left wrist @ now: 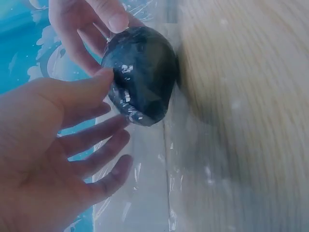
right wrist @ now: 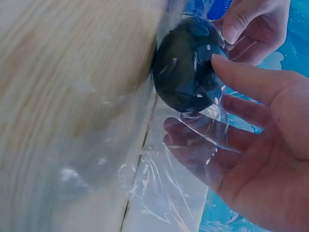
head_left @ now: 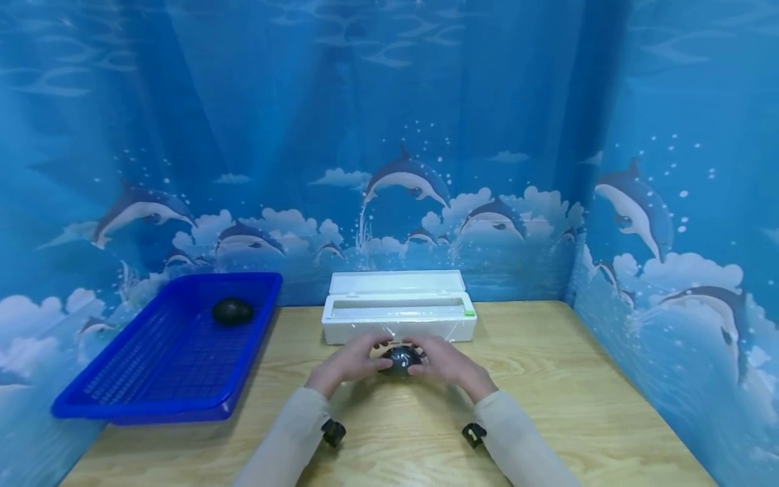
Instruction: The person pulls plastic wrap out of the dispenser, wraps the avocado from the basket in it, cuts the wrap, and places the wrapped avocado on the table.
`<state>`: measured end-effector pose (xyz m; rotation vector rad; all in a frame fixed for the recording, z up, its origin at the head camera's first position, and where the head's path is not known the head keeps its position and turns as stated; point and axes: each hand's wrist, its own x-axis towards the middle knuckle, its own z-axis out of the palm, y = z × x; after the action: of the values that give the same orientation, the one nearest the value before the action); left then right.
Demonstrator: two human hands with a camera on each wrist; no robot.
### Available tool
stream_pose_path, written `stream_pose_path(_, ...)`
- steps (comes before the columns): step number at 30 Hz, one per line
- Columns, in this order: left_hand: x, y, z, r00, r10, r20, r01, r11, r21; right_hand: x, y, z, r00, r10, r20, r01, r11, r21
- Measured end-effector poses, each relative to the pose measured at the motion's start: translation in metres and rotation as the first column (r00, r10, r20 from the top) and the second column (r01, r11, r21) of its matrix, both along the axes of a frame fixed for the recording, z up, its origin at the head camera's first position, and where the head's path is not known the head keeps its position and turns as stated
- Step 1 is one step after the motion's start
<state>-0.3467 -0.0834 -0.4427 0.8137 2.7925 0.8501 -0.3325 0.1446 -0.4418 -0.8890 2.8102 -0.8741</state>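
Observation:
A dark, egg-shaped avocado [head_left: 400, 360] is held between both hands, with clear cling film [right wrist: 212, 128] over it. My left hand [head_left: 356, 362] grips its left side, the thumb tip on the near face, as the left wrist view shows. From the other side my right hand [head_left: 447, 363] grips it too, thumb against the near face and fingers partly behind the film. Right behind the hands stands a white cling film dispenser [head_left: 398, 331] with its lid raised. Film runs from it down to the avocado and over the wooden table [left wrist: 251, 96].
A blue plastic basket [head_left: 228, 399] stands on the left of the table, a second dark oval avocado [head_left: 232, 311] lying in its far right part. Blue curtains [head_left: 389, 101] printed with dolphins hang behind and at the sides.

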Motion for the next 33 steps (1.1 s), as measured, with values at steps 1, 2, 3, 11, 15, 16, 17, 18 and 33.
stream_pose_path(1,0.0,0.0,0.001,1.0,0.001,-0.007,-0.001,1.0,0.002,0.0,0.0,0.001,1.0,-0.001,-0.002,0.001,1.0,0.004)
stream_pose_path(2,0.0,0.0,0.002,1.0,-0.005,-0.014,0.005,1.0,0.006,0.001,-0.001,0.001,1.0,-0.003,-0.004,0.003,1.0,0.004)
stream_pose_path(3,0.0,0.0,0.003,1.0,-0.008,-0.018,0.008,1.0,0.009,0.001,-0.001,0.002,1.0,-0.005,-0.003,0.005,1.0,0.003)
stream_pose_path(11,0.001,0.004,0.004,1.0,-0.018,0.022,0.018,1.0,0.008,0.005,-0.003,0.007,1.0,-0.015,0.007,0.015,1.0,-0.005)
stream_pose_path(15,0.001,0.004,0.002,0.999,-0.015,0.047,0.014,1.0,0.013,0.004,-0.003,0.006,1.0,-0.013,0.01,0.013,1.0,-0.008)
stream_pose_path(16,0.001,0.005,0.001,0.999,-0.021,0.047,0.021,1.0,0.019,0.004,-0.003,0.006,1.0,-0.011,0.008,0.011,1.0,-0.008)
stream_pose_path(17,0.001,0.005,0.0,0.999,-0.035,0.038,0.034,0.999,0.027,0.003,-0.003,0.005,1.0,-0.012,0.009,0.012,1.0,-0.008)
stream_pose_path(18,0.001,0.006,0.0,0.999,-0.048,0.025,0.047,0.998,0.033,0.003,-0.003,0.005,1.0,-0.009,0.0,0.009,1.0,-0.005)
stream_pose_path(33,0.003,0.008,-0.006,0.999,-0.026,0.028,0.025,0.999,0.036,0.0,-0.003,0.001,1.0,-0.025,0.012,0.025,0.999,0.024)
